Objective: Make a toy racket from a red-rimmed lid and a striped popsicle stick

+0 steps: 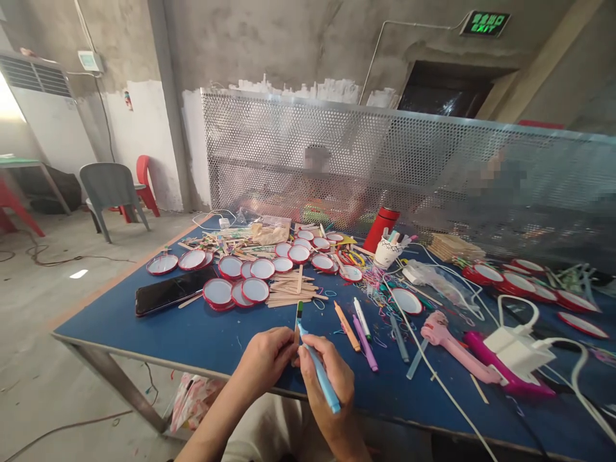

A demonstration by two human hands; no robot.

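Across the left end of a blue table (110, 321), a dark phone (173, 293) lying flat, and below the near edge a pink-and-white bag (195, 394), contents hidden. Next, round white pieces (218, 291) with red rims, some overlapping, then a pile of plain sticks (283, 296). At the near edge, the left hand (269, 353), closed in a pinch around the lower part of a wooden stick (299, 309), green and dark at its far end. Close beside, the right hand (332, 372), curled in a writing grip around a light blue marker (320, 372), tip at or just beside the stick, contact too small to tell. Further right, loose on the tabletop, an orange marker (347, 326), a white marker (362, 317) and a purple marker (366, 344). Behind these, a red flask (382, 230), capped, contents out of sight; just beside it, a white cup (386, 254) with a dark pattern, crowded with upright pens (393, 236). Beyond, a crumpled clear plastic bag (445, 285), contents unclear, and, farthest right, white chargers (522, 350) with cables
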